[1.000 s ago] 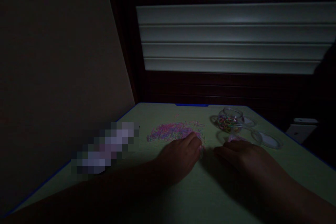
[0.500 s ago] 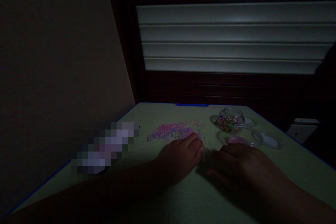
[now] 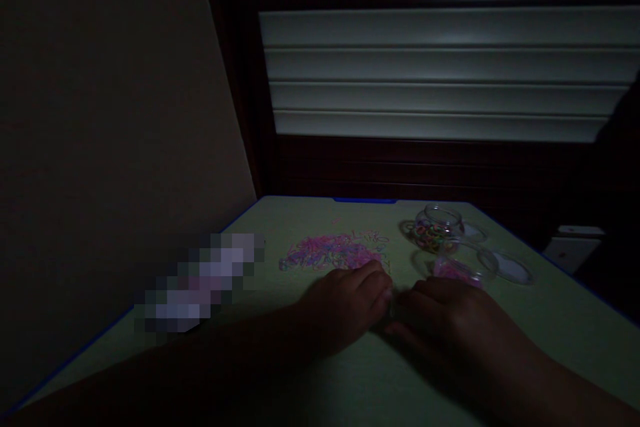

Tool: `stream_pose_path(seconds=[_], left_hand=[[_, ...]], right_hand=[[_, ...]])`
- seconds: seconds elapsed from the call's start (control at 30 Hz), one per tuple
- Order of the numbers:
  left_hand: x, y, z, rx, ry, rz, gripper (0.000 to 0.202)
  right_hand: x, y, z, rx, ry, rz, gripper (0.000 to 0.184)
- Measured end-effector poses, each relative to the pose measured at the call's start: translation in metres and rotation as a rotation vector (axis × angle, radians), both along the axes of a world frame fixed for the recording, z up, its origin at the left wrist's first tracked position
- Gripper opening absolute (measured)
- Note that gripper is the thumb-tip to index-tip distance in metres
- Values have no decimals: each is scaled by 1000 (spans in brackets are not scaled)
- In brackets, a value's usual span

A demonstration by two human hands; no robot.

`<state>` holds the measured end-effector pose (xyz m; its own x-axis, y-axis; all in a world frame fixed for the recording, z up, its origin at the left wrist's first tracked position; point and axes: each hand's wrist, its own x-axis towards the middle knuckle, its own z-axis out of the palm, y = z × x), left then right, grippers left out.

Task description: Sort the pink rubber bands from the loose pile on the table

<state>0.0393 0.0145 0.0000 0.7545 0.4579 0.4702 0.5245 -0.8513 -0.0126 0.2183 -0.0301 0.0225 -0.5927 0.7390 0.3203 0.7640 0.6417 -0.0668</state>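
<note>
My left hand [image 3: 353, 300] is closed in a pinch at the near right edge of a loose pile of pink, purple and pale rubber bands [image 3: 325, 252]. A small pale band pokes out from its fingertips, dim and partly hidden. Just to the right, my right hand [image 3: 463, 320] hovers with its thumb apart from its fingers, and I see nothing in it. Its fingertips are close to those of my left hand. Behind the right hand a clear jar [image 3: 467, 257] with pink bands is partly covered.
An open clear jar [image 3: 439, 232] of multicoloured bands stands farther back on the pale green table [image 3: 320, 373]. Round clear lids [image 3: 515, 268] lie to the right of the jars. A pixelated object [image 3: 200, 290] is at the left edge. Wall and shutter rise behind.
My right hand has shifted slightly left, its fingertips nearer the left hand. My left hand has moved a little to the right, and the pale band shows less.
</note>
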Motion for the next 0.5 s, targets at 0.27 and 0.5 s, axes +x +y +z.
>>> stream_pose_path(seconds=[0.27,0.5], left_hand=[[-1,-1,2,-31,7,2,20],[-1,-1,1,-78,-20,48,20]], right_hand=[[3,3,0,9,-4,-5,14],[11,2,8,46,16,-44,19]])
